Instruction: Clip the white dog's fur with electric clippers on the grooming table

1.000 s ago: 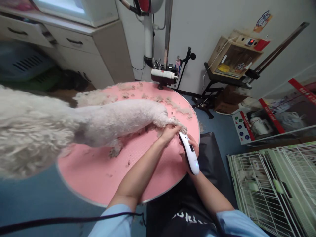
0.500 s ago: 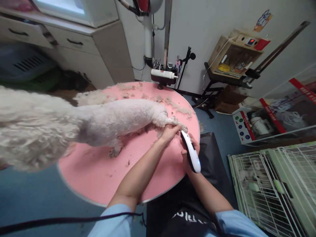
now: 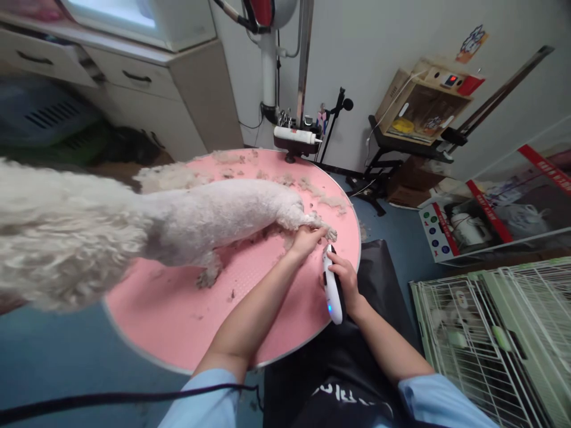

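Note:
A white curly dog (image 3: 187, 217) stands on a round pink grooming table (image 3: 178, 315), its head end blurred at the left. My left hand (image 3: 306, 239) is closed round the dog's hind paw near the table's right edge. My right hand (image 3: 345, 279) grips a white electric clipper (image 3: 331, 288) with a blue light, its head pointing toward the held paw, a little below it.
Clumps of cut white fur (image 3: 321, 196) lie on the table's far side. A grooming arm post (image 3: 267, 59) stands behind the table. A green wire cage (image 3: 491, 333) is at the right, cabinets (image 3: 147, 89) at the back left, a black cord (image 3: 111, 398) low in front.
My right hand has turned the clipper and drawn it slightly down and left, away from the paw. My left hand and the dog have stayed in place.

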`<state>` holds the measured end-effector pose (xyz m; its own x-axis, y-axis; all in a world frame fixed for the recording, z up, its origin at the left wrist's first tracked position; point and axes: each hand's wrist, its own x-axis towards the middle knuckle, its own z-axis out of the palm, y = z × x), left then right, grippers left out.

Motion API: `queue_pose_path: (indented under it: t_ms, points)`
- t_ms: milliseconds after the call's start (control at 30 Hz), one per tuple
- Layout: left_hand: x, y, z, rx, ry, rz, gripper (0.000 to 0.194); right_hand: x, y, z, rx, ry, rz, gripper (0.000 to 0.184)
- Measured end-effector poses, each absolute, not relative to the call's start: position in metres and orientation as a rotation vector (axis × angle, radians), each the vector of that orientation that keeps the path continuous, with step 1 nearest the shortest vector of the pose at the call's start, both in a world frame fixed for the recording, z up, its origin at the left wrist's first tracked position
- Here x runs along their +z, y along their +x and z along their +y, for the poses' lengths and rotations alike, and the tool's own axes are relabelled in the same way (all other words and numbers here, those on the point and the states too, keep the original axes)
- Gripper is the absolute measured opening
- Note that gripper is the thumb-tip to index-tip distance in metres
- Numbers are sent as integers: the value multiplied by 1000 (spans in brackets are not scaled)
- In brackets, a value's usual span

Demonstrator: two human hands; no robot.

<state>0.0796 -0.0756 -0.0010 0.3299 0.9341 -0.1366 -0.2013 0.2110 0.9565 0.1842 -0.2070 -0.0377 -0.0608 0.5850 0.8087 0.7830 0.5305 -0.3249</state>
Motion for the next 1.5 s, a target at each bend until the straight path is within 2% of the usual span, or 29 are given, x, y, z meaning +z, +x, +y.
queue_pose_path:
  t_ms: [300, 667, 833, 1000, 1233, 1500]
  points:
    - [4, 76, -76, 938, 979, 839, 14, -54, 191, -198, -109, -1230, -1773, 49]
    - [4, 75, -76, 981, 969, 776, 16, -39, 180, -191, -171, -1149, -1608, 54]
    - [2, 71, -75, 942, 1006, 763, 19, -34, 182, -186, -107, -1132, -1556, 51]
    - [-1, 69, -70, 856, 1018, 803, 21, -23, 183, -187, 101, -1120, -1502, 44]
    - [-5, 66, -68, 818, 1086, 807, 21, -15, 183, -192, 214, -1141, -1364, 39]
    - [-12, 61, -66, 785, 1088, 817, 15, -25, 191, -187, 552, -1108, -1063, 45]
